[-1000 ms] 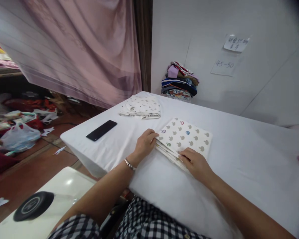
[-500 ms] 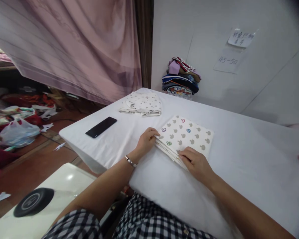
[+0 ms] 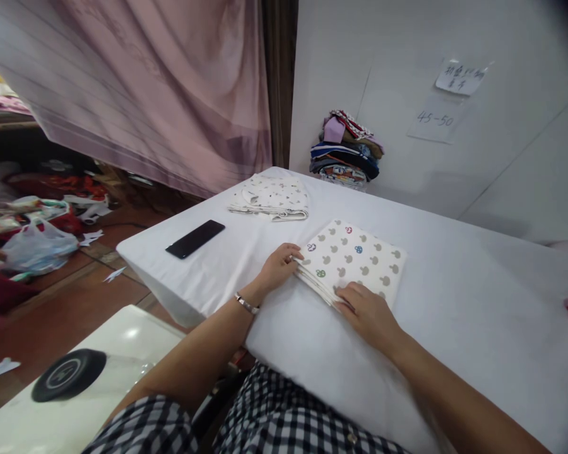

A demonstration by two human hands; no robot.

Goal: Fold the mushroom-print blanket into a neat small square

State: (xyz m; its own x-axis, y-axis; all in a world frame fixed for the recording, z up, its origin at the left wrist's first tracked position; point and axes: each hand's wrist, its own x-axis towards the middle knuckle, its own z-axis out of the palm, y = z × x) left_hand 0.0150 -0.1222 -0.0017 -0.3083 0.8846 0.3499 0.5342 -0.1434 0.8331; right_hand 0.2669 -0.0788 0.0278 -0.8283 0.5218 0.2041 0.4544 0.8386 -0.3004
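A folded white cloth [image 3: 348,255] with grey and coloured mushroom prints lies flat on the white-covered table [image 3: 478,302]. At its left corner my left hand [image 3: 280,268] is closed, thumb and fingers pinching the layered edge. My right hand [image 3: 366,312] grips the near edge, its fingers on top and the thumb partly hidden at the layers. Behind and to the left rests another folded white cloth [image 3: 277,197] with a small dark print, touched by neither hand.
A black phone [image 3: 195,239] lies on the table's left side. Folded clothes [image 3: 345,151] are stacked beyond the far edge by the wall. At lower left stands a cream surface with a round black object [image 3: 69,374]. A pink curtain [image 3: 184,82] hangs at the back left.
My right hand has shifted slightly left and down along the cloth's near edge, and the layers there look more even. My left hand keeps its place. The view has moved a little.
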